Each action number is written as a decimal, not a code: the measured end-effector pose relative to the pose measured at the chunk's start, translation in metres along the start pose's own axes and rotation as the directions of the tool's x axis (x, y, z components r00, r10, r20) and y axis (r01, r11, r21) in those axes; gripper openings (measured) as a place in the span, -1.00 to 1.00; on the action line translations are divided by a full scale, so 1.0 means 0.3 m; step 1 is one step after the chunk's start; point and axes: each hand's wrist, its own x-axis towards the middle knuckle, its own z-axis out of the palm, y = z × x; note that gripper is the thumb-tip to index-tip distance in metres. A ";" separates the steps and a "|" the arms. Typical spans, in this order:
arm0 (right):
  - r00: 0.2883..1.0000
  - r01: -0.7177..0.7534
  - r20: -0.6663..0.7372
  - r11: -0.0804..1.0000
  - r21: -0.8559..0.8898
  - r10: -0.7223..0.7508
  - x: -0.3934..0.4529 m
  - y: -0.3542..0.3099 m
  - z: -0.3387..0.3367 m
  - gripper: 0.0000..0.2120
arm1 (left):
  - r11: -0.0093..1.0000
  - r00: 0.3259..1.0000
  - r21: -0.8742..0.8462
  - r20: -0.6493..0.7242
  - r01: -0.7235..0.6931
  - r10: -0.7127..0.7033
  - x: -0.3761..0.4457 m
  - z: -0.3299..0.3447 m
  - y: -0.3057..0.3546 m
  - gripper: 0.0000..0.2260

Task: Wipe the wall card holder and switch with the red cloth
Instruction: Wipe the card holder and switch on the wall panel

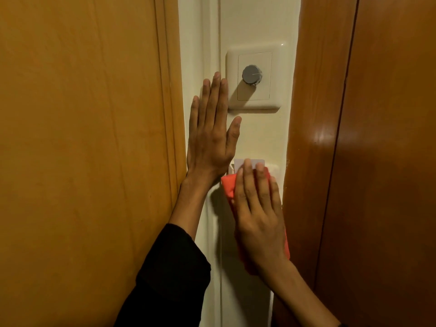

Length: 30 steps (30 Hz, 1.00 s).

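Red cloth under right hand, covering card holder, card inside

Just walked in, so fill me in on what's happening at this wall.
A person is cleaning fittings on a narrow cream wall strip between two wooden panels. The right hand presses a red cloth flat over the cream card holder, where a white card pokes out on top. The left hand rests open on the wall, beside the cream switch plate with the grey round knob, which the cloth is not touching.
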 end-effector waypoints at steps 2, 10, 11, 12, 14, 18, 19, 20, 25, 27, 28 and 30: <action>0.983 0.158 0.102 0.985 -0.071 -0.150 -0.072 0.046 -0.007 -0.30 | 1.000 1.000 0.001 -0.006 -0.006 0.006 -0.001 0.002 -0.001 -0.43; 0.995 -0.088 -0.036 0.996 0.031 0.089 0.040 0.028 -0.011 -0.36 | 1.000 1.000 0.016 -0.012 -0.002 0.002 0.000 0.002 -0.002 -0.44; 0.996 -0.075 -0.045 0.997 0.029 0.076 0.057 0.012 -0.004 -0.39 | 1.000 1.000 0.013 -0.017 -0.008 0.008 0.001 0.005 -0.003 -0.44; 0.999 -0.029 -0.035 0.999 0.017 0.029 0.053 0.006 0.000 -0.41 | 1.000 1.000 0.011 -0.021 -0.014 0.015 0.002 0.007 -0.006 -0.43; 0.993 0.112 0.045 0.993 -0.031 -0.111 -0.012 0.032 -0.008 -0.35 | 1.000 1.000 0.010 -0.026 -0.011 0.011 0.001 0.011 -0.008 -0.44; 0.984 0.143 0.119 0.987 -0.067 -0.134 -0.104 0.129 -0.052 -0.18 | 1.000 1.000 0.011 -0.015 -0.003 0.003 -0.005 0.006 -0.004 -0.44; 0.994 0.084 0.078 0.995 -0.047 -0.080 -0.084 0.130 -0.052 -0.18 | 1.000 1.000 0.010 -0.013 -0.002 0.002 -0.004 0.004 -0.004 -0.44; 0.999 0.024 0.039 1.000 -0.017 -0.023 -0.052 0.117 -0.050 -0.19 | 1.000 1.000 0.007 -0.012 0.000 0.000 -0.003 0.004 -0.004 -0.44; 0.996 0.091 -0.011 0.996 0.001 -0.091 0.026 0.024 -0.009 -0.37 | 1.000 1.000 0.007 -0.019 0.000 0.001 0.002 0.011 -0.010 -0.44; 0.968 0.234 0.098 0.972 -0.032 -0.230 -0.043 0.061 -0.018 -0.30 | 1.000 1.000 0.012 -0.015 0.004 -0.003 0.002 0.010 -0.009 -0.44; 0.952 0.274 0.151 0.961 -0.038 -0.265 -0.080 0.090 -0.032 -0.23 | 1.000 1.000 0.009 -0.007 0.006 -0.006 -0.001 0.007 -0.008 -0.44; 0.955 0.250 0.173 0.967 -0.040 -0.240 -0.115 0.131 -0.057 -0.16 | 1.000 1.000 0.002 0.011 0.005 -0.005 -0.003 -0.003 -0.002 -0.44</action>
